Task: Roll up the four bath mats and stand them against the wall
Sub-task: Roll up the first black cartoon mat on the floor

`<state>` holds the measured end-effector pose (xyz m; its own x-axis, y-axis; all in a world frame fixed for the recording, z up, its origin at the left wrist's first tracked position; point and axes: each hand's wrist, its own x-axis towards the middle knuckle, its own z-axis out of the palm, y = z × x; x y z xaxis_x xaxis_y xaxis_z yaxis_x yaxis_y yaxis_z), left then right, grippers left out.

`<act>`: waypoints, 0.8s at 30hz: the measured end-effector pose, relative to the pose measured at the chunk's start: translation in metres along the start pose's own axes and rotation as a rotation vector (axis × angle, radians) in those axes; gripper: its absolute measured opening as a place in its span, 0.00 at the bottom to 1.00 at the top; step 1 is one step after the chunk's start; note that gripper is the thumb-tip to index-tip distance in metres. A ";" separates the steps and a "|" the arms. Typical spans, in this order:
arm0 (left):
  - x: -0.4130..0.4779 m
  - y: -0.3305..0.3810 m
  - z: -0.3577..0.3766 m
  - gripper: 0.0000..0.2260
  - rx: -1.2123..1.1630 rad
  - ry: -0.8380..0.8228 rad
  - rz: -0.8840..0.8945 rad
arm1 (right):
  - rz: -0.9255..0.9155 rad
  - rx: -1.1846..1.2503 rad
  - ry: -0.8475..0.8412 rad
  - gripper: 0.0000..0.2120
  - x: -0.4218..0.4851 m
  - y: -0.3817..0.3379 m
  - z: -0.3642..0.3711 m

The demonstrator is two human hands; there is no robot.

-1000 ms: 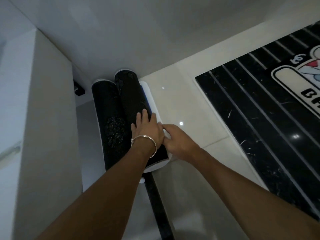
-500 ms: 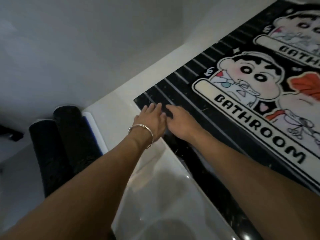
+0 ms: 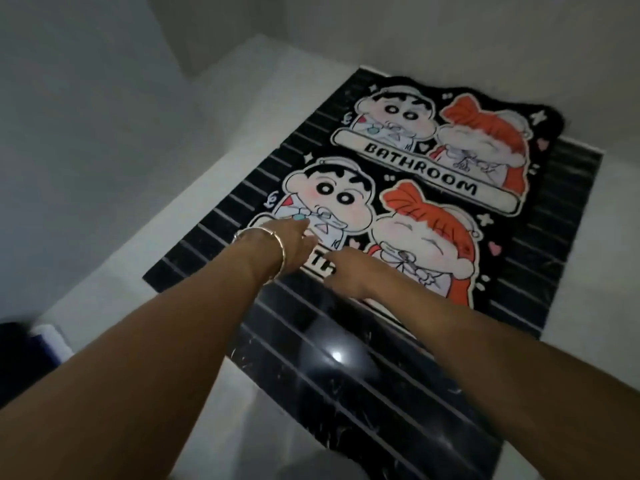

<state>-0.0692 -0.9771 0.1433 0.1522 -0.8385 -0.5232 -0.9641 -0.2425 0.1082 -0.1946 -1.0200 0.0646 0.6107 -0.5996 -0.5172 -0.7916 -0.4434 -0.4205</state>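
Two cartoon bath mats lettered "BATHROOM" lie flat on the floor ahead, the near mat (image 3: 419, 237) just below the far mat (image 3: 446, 143). My left hand (image 3: 294, 245), with a bangle on the wrist, reaches over the near mat's left part with fingers stretched and holds nothing. My right hand (image 3: 349, 275) is beside it, low over the near mat's lettered band, with nothing in it. At the far left edge, only a dark end of the rolled mats (image 3: 15, 351) shows, with a white and blue edge beside it.
The mats lie on a glossy black floor panel with thin white stripes (image 3: 346, 382). Pale floor tiles (image 3: 214, 174) surround it. White walls (image 3: 86, 116) close in on the left and the back.
My view has swung right, away from the rolled mats at the wall. Both hands have left the rolls and moved across the striped panel to the near flat mat.
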 end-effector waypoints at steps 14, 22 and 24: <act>0.146 0.018 0.070 0.29 0.134 -0.259 0.280 | 0.503 0.131 -0.124 0.29 0.047 0.102 0.053; 0.201 0.035 0.124 0.32 0.420 -0.435 0.396 | 0.648 0.172 -0.205 0.33 0.051 0.115 0.100; 0.201 0.045 0.133 0.33 0.472 -0.472 0.464 | 0.654 0.183 -0.210 0.34 0.049 0.116 0.100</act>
<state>-0.1110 -1.0917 -0.0691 -0.2921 -0.4836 -0.8251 -0.9125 0.3992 0.0890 -0.2543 -1.0344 -0.0841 0.0178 -0.5550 -0.8317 -0.9920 0.0939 -0.0839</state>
